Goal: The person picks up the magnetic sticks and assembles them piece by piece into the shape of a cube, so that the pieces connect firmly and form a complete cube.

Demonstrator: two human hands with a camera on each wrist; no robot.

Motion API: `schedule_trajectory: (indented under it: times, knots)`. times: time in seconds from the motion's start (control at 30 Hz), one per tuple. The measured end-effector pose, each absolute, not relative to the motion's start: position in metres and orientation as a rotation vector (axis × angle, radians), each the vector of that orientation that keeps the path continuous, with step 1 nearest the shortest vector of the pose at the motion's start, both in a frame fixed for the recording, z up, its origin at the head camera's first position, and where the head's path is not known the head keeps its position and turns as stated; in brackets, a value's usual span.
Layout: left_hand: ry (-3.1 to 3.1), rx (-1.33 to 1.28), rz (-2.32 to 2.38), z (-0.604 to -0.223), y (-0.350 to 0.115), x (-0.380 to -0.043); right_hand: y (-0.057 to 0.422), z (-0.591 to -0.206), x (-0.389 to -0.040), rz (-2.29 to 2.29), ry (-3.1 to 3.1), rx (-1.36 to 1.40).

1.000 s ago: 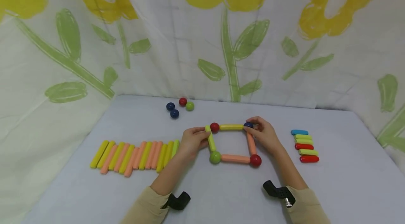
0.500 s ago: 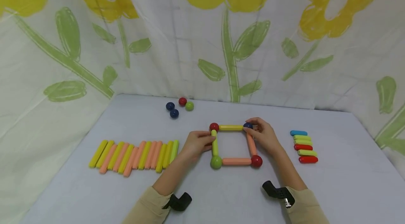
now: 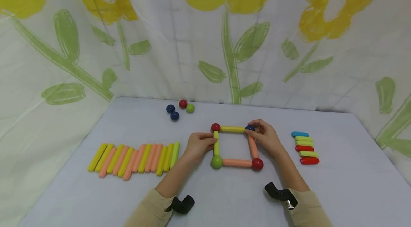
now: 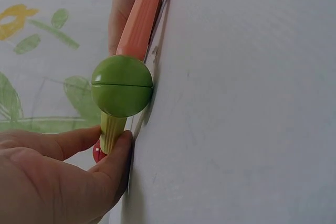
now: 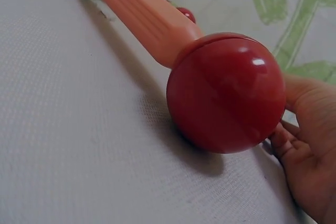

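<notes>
A four-sided frame of rods and balls lies on the table between the hands. Its left side is a light-green rod [image 3: 216, 145], pinched between thumb and fingers of my left hand [image 3: 198, 145]. That rod runs from a green ball [image 3: 216, 161] at the near left to a red ball [image 3: 216, 127] at the far left. A yellow rod [image 3: 232, 129] forms the far side. My right hand [image 3: 265, 137] grips the dark blue ball [image 3: 249, 128] at the far right corner. Orange rods make the right side and the near side [image 3: 237, 163], meeting at a red ball [image 5: 226, 93].
A row of yellow, orange and green rods [image 3: 135, 159] lies at the left. Several short rods [image 3: 305, 148] are stacked in a column at the right. Loose balls, including a green one [image 3: 190, 108], sit at the back. A flower-printed cloth [image 3: 160, 59] hangs behind the table.
My left hand has moved right with the light-green rod, whose far end has swung in against the far left red ball. The right hand stays at the blue ball.
</notes>
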State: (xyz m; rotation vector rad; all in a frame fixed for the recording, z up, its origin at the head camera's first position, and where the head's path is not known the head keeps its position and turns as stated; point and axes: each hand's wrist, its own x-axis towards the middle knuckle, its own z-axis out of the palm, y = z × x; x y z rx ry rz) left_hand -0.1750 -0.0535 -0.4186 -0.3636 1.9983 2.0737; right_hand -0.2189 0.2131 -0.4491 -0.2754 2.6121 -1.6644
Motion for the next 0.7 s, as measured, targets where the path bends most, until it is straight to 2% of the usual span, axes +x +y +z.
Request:
schedule_trajectory:
  times: [0.4,0.7]
  knots:
    - [2.209,-0.278,1.894,-0.416,-0.061,-0.171,0.225,-0.439,-0.215,-1.619,2.584,-0.260]
    - [2.433,-0.155,1.705,-0.389,-0.102,-0.152,0.278,-0.419,-0.202,-1.494,2.782,-0.232]
